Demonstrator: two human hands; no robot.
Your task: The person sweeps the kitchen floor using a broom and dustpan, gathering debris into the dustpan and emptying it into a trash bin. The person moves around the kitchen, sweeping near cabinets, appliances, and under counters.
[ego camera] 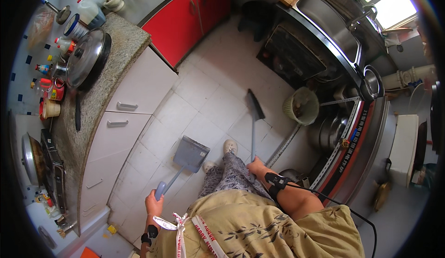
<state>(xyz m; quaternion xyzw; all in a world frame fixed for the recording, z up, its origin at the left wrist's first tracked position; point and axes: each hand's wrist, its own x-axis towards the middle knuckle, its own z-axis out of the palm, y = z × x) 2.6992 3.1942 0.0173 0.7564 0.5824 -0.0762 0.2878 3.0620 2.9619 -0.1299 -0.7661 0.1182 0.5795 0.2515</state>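
My left hand (154, 204) is closed around the grey handle of a dustpan (191, 152), whose pan is at or just above the tiled floor (205, 101), left of my feet. In my right hand (256, 166) is the handle of a long-handled broom (256, 107); its dark bristles point away from me and lie on or near the tiles. A plastic waste bin (301, 106) with some refuse inside stands right of the broom head. The far end of the broom's grip is partly hidden by my hand.
Pale drawers (135, 81) under a stone counter (114, 49) line the left, with a lidded frying pan (87, 58) on top. Red cabinets (177, 21) stand ahead. A steel sink (328, 21), a metal rack frame (337, 147) and pots (328, 131) are on the right. A cable hangs from my right wrist.
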